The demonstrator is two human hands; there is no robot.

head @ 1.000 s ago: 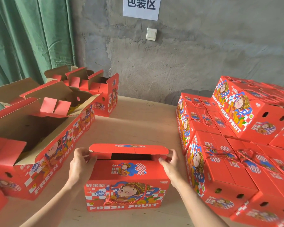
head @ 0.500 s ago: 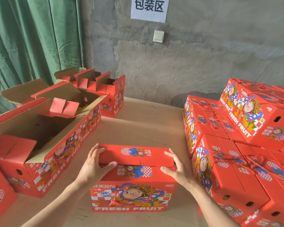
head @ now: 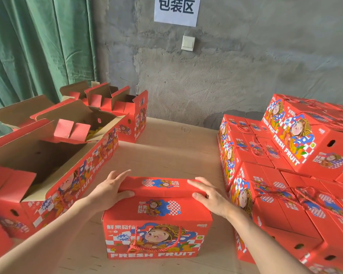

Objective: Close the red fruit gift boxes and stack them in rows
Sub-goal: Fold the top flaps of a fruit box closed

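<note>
Red gift box (head: 156, 224) is sitting near the tabletop's (head: 166, 155) front edge, long axis running left to right. Left hand (head: 109, 192) and right hand (head: 210, 196) are pressing its top flap (head: 160, 186), fingers (head: 118, 177) stretched flat, one at each end; closed stacked boxes (head: 275, 204) are waiting just right of it.

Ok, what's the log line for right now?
step: closing middle box | left hand: flat on top flap | right hand: flat on top flap | closed boxes: stacked at right
</note>
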